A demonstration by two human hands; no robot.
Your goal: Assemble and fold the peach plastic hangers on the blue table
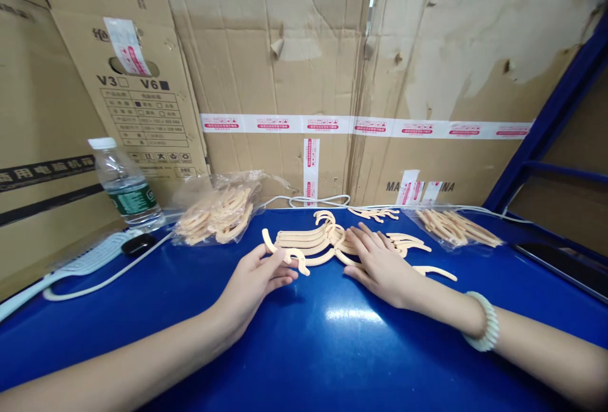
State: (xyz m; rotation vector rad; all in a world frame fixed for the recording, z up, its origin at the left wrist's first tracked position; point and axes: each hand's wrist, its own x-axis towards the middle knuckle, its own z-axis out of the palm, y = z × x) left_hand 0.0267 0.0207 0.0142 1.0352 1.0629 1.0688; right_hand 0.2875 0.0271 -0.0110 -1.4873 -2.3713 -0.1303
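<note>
My left hand [249, 276] pinches a beige curved hanger piece [295, 254] between thumb and fingers, just above the blue table [304, 349]. Right behind it, several beige folding hangers [304, 245] lie side by side, their hooks and joints bunched near the middle. Over their right arms my right hand [380, 263] rests palm down, its fingers stretched out and the thumb apart. It covers part of the hangers, so what lies under the palm is hidden. One loose curved arm [437, 271] pokes out to the right of that hand.
Behind lie more loose beige pieces [373, 214]. Clear bags of beige pieces stand left [216, 212] and right [458, 225]. At left are a water bottle [130, 190], a black oval object [138, 245] and a light-blue fly swatter [90, 255]. A dark flat device [565, 266] lies right.
</note>
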